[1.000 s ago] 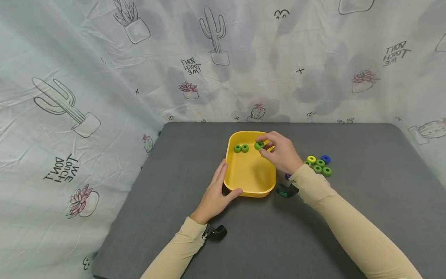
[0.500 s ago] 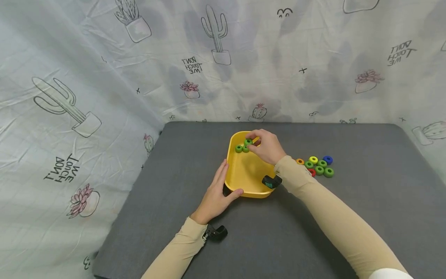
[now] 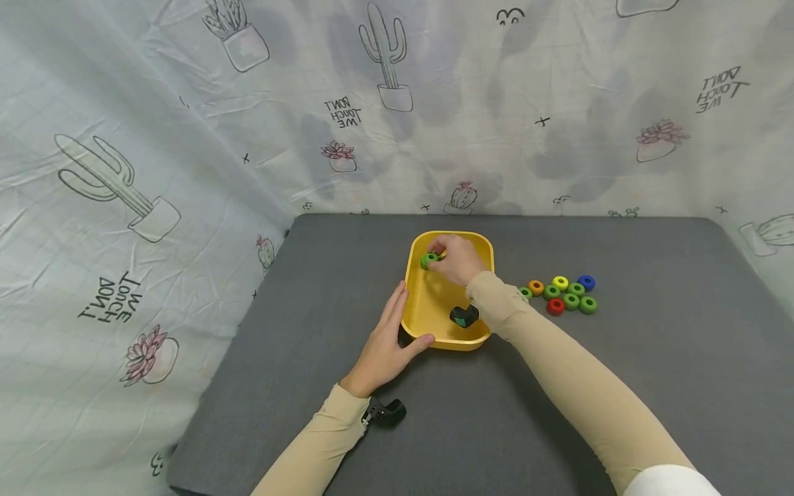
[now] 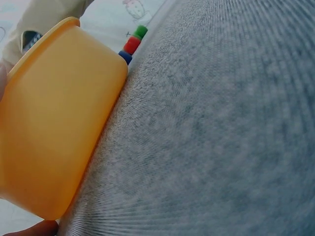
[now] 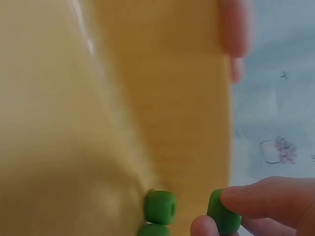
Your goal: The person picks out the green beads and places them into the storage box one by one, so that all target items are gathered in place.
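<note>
My right hand [image 3: 457, 260] reaches over the far part of a yellow plastic tray [image 3: 428, 320]. In the right wrist view its thumb and finger pinch a green bead [image 5: 224, 214], close to the tray's wall. Two other green beads [image 5: 160, 207] lie together on the tray's floor beside that wall; in the head view the fingers partly cover them. My left hand [image 3: 381, 355] rests against the tray's left side and near corner, fingers straight and thumb spread. The left wrist view shows the tray's outer wall [image 4: 64, 118] between thumb and fingers.
Right of the tray, on the grey table [image 3: 298, 296], lies a loose group of beads: several green beads [image 3: 571, 301], an orange bead [image 3: 536, 288], a yellow bead [image 3: 560, 283], a red bead [image 3: 555, 306] and a blue bead [image 3: 586, 282]. A printed curtain [image 3: 434, 151] hangs behind.
My right hand has moved left across the tray with the green bead, toward the two beads in it. More of the bead group now shows. The left hand stays in place.
</note>
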Tool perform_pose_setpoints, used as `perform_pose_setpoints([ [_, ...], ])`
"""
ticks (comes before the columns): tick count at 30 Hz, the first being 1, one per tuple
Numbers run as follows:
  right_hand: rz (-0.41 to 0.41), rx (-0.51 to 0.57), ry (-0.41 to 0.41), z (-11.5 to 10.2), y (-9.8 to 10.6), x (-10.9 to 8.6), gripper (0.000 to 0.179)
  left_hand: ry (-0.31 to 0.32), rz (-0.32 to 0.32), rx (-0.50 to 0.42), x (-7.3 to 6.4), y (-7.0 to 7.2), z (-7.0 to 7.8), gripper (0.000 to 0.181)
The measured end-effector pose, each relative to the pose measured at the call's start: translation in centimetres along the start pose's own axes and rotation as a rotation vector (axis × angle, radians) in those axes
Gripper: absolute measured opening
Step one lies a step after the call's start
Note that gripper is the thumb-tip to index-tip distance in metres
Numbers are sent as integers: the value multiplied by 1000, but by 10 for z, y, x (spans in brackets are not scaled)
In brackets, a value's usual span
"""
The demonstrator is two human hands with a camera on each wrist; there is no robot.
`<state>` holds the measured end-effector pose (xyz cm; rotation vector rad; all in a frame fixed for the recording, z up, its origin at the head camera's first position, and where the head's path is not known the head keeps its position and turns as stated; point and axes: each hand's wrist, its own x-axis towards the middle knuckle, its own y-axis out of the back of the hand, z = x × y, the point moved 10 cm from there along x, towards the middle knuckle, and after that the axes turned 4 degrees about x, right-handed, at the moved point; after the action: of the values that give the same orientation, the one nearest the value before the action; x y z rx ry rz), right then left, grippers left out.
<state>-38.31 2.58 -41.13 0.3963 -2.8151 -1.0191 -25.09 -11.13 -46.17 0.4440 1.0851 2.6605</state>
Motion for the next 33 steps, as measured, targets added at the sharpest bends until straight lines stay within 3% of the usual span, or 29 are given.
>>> perform_pose_setpoints([
  [7, -17, -64, -30, 7, -14, 11, 23, -11, -2, 0, 1, 0, 1, 101],
  [15, -37, -150, -5, 9, -25, 17, 22, -18, 3, -2, 1, 1, 1, 101],
  [33, -40, -94, -38, 8, -24, 12, 21, -20, -1, 7, 0, 2, 0, 100],
])
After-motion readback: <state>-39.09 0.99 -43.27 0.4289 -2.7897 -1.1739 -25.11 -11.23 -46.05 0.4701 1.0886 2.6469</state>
